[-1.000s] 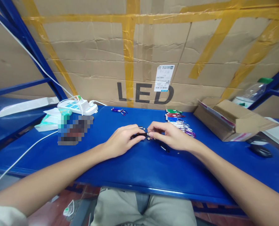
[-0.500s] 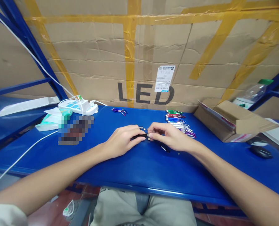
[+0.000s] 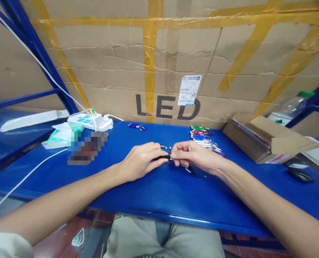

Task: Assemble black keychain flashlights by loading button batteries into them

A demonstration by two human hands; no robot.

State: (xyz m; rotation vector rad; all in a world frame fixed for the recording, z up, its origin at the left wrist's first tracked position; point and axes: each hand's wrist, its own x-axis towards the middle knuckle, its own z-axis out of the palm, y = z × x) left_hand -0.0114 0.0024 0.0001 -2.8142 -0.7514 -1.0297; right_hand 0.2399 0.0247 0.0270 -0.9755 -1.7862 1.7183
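My left hand (image 3: 140,161) is closed around a slim black flashlight tube (image 3: 163,157), its open end pointing right. At that end my right hand (image 3: 189,156) pinches a small silver disc, like a button cell (image 3: 171,157), between thumb and forefinger. Just beyond the fingers lie loose button cells (image 3: 170,147) and a short silver-and-black piece (image 3: 162,146). Under my right hand rests a black end piece with a clip (image 3: 189,171), partly hidden. One tiny silver bit (image 3: 205,176) sits to its right.
Keychain flashlights (image 3: 201,137) in several colours lie in a row behind my right hand; a purple-blue one (image 3: 137,126) is apart. An open carton (image 3: 256,143) and black mouse (image 3: 300,175) stand right. A power strip (image 3: 103,123) and tissue pack (image 3: 54,141) are left. Large cardboard (image 3: 108,71) closes the back.
My right hand has shifted slightly, its fingers now pinching at the tube's end. More of the loose button cells shows behind the fingers. The left hand has barely moved.
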